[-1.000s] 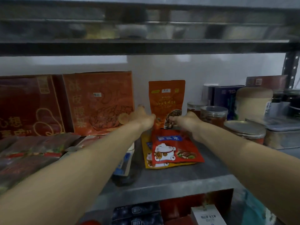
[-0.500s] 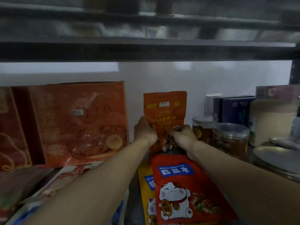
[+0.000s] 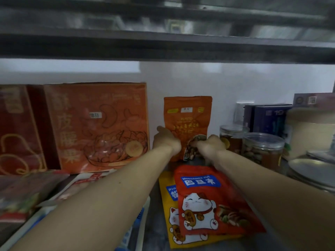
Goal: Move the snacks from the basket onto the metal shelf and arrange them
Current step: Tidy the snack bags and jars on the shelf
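At far left a dark red box (image 3: 18, 131) and a large orange box (image 3: 97, 127) stand upright at the back of the metal shelf (image 3: 154, 220). Just right of the orange box we find the left hand (image 3: 165, 142), arm stretched forward and back of the hand toward us. Its fingers are curled onto the lower left edge of the orange pouch (image 3: 187, 120), with one digit pointing up along that edge. The pouch stands upright near the back wall, long axis vertical, sealed top up, printed face toward us. Whether its base rests on the shelf we cannot tell. The right hand (image 3: 210, 144) mirrors the left: arm extended, knuckles up, fingers (image 3: 196, 142) clamped over the pouch's lower right part at its clear window. The pouch sits between the two hands, gripped low on both sides. In front of it, partly under the right forearm, a red cat pouch (image 3: 213, 201) lies flat on a yellow pouch (image 3: 168, 214), their tops toward the back wall. Farther right we see clear lidded jars (image 3: 262, 149) and navy boxes (image 3: 268, 118).
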`<state>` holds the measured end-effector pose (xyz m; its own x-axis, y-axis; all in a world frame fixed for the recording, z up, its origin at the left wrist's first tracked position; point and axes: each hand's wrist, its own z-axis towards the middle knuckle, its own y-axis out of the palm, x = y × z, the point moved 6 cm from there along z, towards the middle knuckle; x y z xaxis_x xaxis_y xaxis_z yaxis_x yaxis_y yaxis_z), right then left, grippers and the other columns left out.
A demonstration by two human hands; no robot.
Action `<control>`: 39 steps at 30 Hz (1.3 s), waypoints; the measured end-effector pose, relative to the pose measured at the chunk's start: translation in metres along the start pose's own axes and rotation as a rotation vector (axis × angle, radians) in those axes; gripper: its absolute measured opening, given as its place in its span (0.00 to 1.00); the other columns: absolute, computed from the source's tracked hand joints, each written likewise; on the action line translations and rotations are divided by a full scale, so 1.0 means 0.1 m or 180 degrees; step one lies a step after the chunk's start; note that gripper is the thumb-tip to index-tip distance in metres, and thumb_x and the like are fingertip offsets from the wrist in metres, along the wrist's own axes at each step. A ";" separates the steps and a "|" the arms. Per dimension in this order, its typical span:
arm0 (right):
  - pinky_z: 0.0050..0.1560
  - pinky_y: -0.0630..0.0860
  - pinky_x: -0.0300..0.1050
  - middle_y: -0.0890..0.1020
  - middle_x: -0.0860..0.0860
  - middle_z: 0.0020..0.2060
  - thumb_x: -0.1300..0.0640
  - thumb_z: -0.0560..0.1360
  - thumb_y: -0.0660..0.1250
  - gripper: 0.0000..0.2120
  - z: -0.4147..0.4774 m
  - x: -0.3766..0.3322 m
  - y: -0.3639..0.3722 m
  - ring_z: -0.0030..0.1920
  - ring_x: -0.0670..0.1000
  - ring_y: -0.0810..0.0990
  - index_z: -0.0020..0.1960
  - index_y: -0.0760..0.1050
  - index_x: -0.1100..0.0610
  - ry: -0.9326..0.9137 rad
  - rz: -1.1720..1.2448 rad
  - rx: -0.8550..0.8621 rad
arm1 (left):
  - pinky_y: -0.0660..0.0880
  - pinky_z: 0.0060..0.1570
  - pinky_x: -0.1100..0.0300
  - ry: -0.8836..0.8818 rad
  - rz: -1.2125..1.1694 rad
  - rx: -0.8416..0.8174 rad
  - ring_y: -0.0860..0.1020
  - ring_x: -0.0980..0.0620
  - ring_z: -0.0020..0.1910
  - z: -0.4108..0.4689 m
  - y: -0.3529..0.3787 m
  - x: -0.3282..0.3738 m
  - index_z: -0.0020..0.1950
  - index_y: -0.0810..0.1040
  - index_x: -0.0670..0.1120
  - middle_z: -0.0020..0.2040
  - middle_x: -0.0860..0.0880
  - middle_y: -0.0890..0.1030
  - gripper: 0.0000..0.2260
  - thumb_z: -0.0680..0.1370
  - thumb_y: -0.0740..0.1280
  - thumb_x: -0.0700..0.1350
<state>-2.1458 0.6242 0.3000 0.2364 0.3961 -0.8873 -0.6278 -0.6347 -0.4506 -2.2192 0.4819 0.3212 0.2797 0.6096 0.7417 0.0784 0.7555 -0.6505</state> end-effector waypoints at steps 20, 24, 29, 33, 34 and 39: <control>0.73 0.60 0.56 0.54 0.57 0.78 0.38 0.77 0.64 0.37 -1.21 -0.28 -0.67 0.77 0.59 0.56 0.79 0.52 0.49 -0.1713 -0.2745 -0.0423 | 0.63 0.68 0.44 0.1496 0.1928 0.0275 0.62 0.41 0.73 -1.29 -0.15 0.43 0.76 0.60 0.54 0.76 0.45 0.62 0.26 0.79 0.62 0.56; 0.72 0.63 0.55 0.56 0.56 0.78 0.40 0.77 0.64 0.36 -1.18 -0.28 -0.83 0.76 0.59 0.58 0.79 0.53 0.51 -0.1695 -0.2638 -0.0377 | 0.62 0.71 0.45 0.1646 0.1753 0.0134 0.60 0.41 0.74 -1.33 -0.04 0.62 0.77 0.59 0.54 0.78 0.45 0.59 0.28 0.79 0.64 0.54; 0.69 0.69 0.53 0.68 0.55 0.73 0.43 0.77 0.66 0.34 -0.95 -0.29 -1.05 0.71 0.57 0.68 0.77 0.59 0.54 -0.1644 -0.2365 -0.0198 | 0.61 0.71 0.48 0.1889 0.1773 0.0076 0.60 0.42 0.75 -1.14 0.09 0.91 0.78 0.58 0.51 0.78 0.45 0.60 0.28 0.80 0.64 0.50; 0.64 0.73 0.49 0.75 0.55 0.67 0.45 0.78 0.66 0.29 -0.67 -0.44 -1.24 0.64 0.55 0.75 0.73 0.66 0.56 -0.1592 -0.1951 0.0046 | 0.70 0.65 0.52 0.2017 0.1533 -0.0130 0.68 0.44 0.71 -0.84 0.16 1.10 0.77 0.61 0.51 0.75 0.46 0.66 0.26 0.80 0.64 0.46; 0.63 0.74 0.49 0.75 0.55 0.66 0.45 0.77 0.66 0.27 -0.59 -0.47 -1.28 0.63 0.54 0.76 0.72 0.68 0.55 -0.1563 -0.1906 0.0091 | 0.70 0.66 0.53 0.2097 0.1532 -0.0211 0.67 0.45 0.71 -0.76 0.19 1.15 0.77 0.61 0.51 0.75 0.46 0.66 0.25 0.80 0.64 0.46; 0.66 0.71 0.47 0.76 0.55 0.66 0.48 0.78 0.67 0.23 -0.18 -0.40 -1.37 0.65 0.55 0.74 0.67 0.73 0.59 -0.1057 -0.2271 -0.0030 | 0.66 0.69 0.54 0.2382 0.1761 -0.0881 0.66 0.46 0.72 -0.50 0.47 1.28 0.76 0.64 0.51 0.76 0.47 0.65 0.23 0.81 0.63 0.49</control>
<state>-2.0557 0.6830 0.3957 0.3449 0.8866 -0.3081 -0.4011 -0.1575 -0.9024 -2.1317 0.5836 0.3776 0.8736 0.4790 0.0858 -0.0515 0.2663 -0.9625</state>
